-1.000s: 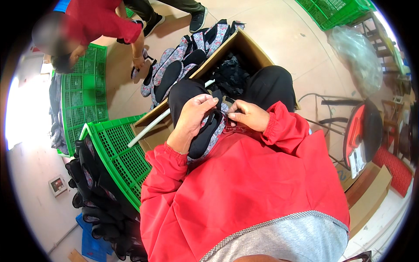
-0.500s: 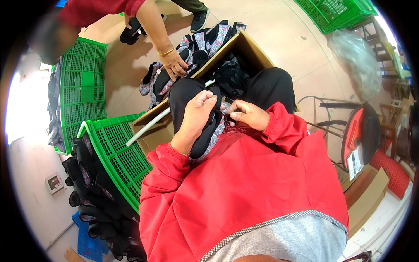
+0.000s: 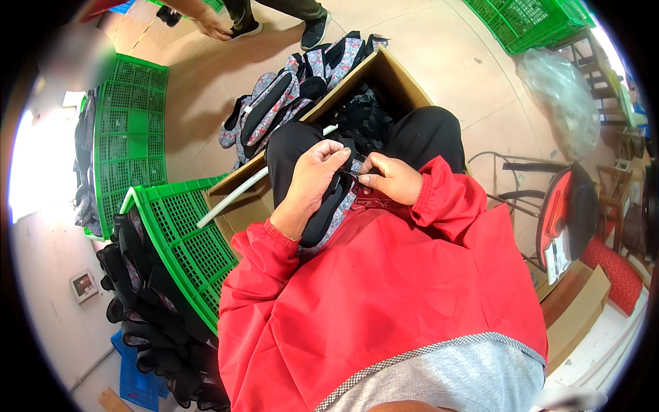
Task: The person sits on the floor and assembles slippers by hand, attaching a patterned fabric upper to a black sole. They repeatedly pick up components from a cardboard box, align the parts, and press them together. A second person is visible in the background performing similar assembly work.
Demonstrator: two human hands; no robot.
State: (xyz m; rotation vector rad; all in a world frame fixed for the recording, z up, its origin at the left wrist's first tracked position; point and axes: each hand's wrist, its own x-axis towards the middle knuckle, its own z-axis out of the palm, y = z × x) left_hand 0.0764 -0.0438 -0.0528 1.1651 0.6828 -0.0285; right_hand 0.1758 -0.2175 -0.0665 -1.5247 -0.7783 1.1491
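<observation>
A floral shoe (image 3: 337,218) with a black lining lies over my lap, its near end against my red apron. My left hand (image 3: 314,180) is closed around its far part, thumb on top. My right hand (image 3: 391,180) pinches at the shoe's far right edge, close to the left fingertips. Something small and dark shows at those fingertips, too small to make out. Just beyond my knees stands an open cardboard box (image 3: 405,81) with crumpled black material (image 3: 362,118) in it.
Floral shoes (image 3: 271,106) lie piled beyond the box. A green crate (image 3: 182,240) with black shoes (image 3: 147,302) beside it stands at my left, near a white tube (image 3: 233,199). A co-worker's hand (image 3: 214,26) is at the upper left; a red-and-black chair (image 3: 555,213) is right.
The co-worker's hand has left the floral shoe pile and moved up and left. My hands stay at the shoe, with small shifts of the fingers.
</observation>
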